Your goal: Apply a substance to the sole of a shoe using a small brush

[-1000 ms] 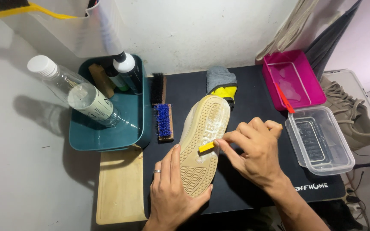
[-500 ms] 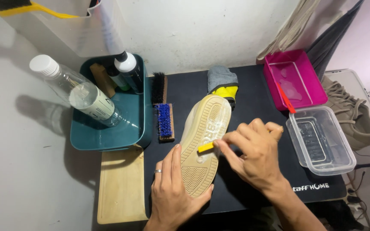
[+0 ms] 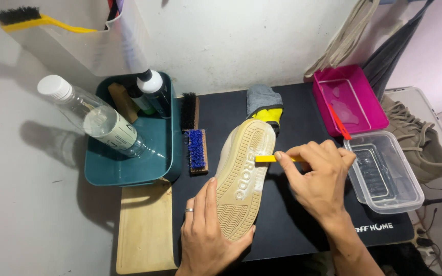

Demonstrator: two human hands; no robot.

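The right hand (image 3: 317,176) pinches a thin yellow brush handle (image 3: 272,159), its bristles hidden against the upturned cream rubber-soled shoe (image 3: 244,174) on the black table (image 3: 303,230). The left hand (image 3: 208,232) lies flat, fingers spread, steadying the heel. Two brushes (image 3: 196,148) lie beside one teal plastic tub (image 3: 154,163); two tubs, clear (image 3: 384,176) and pink, sit right.

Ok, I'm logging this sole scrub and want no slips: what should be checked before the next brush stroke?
1. Shoe lies sole up on the black mat: ok.
2. Left hand pins the heel end: ok.
3. Right hand grips the yellow brush: ok.
4. Brush head touches the sole edge: ok.
5. Bristles wet: cannot tell.
6. Clear tub stands apart from the right hand: ok.
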